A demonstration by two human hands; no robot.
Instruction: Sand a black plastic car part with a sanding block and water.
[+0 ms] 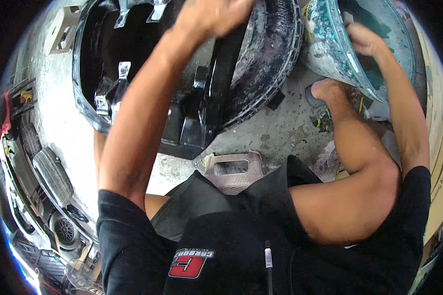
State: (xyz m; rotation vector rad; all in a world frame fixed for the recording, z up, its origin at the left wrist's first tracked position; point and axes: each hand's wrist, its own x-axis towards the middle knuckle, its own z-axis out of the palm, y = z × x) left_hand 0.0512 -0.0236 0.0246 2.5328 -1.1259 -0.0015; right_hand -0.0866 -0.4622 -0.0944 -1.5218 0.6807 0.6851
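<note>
A large glossy black moulded panel [226, 69] with several openings and bracket-like tabs leans over a worn tyre [280, 44]. My left hand [209, 17] is at the upper edge of the view, over the panel; its fingers are smeared and partly cut off. My right hand [363, 39] reaches inside a teal tub [330, 39] that is scuffed and tilted. Its fingers are curled beside a small pale piece, which I cannot make out. Dark wet-looking patches show on the tub's inner wall.
Between my legs is a pale plastic stool [231, 172]. My bare foot [325, 91] rests on the stained concrete floor [275, 130] near the tub. Tyres [54, 174] and a wheel [64, 231] stand at the left. Cardboard [440, 182] lies along the right.
</note>
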